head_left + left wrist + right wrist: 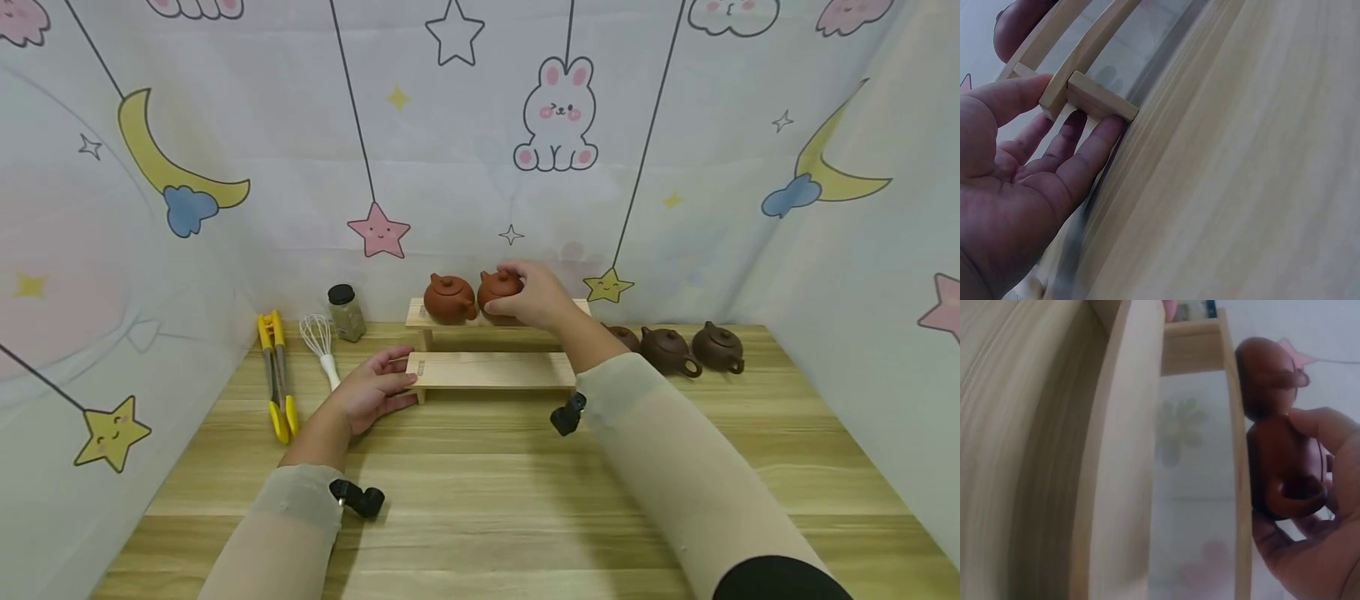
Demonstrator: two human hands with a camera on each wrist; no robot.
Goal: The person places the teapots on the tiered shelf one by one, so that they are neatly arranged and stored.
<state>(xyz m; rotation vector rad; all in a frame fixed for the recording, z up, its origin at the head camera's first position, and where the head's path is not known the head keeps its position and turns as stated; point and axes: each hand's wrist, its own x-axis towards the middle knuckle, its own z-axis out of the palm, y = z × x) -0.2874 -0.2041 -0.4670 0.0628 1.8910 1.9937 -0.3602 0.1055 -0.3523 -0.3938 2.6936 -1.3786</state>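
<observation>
A two-step wooden display shelf stands at the back of the table. My left hand holds its left end; in the left wrist view the thumb lies against the lower board's end and fingertips touch the leg. On the upper step, my right hand grips a reddish-brown clay teapot, thumb and fingers on opposite sides of its body. A matching teapot sits just left of it, the two touching in the right wrist view. The lower step bears nothing.
Dark brown teapots stand right of the shelf, one partly hidden by my right arm. To the left are yellow-and-grey tongs, a white whisk and a black-lidded jar. A printed cloth hangs behind.
</observation>
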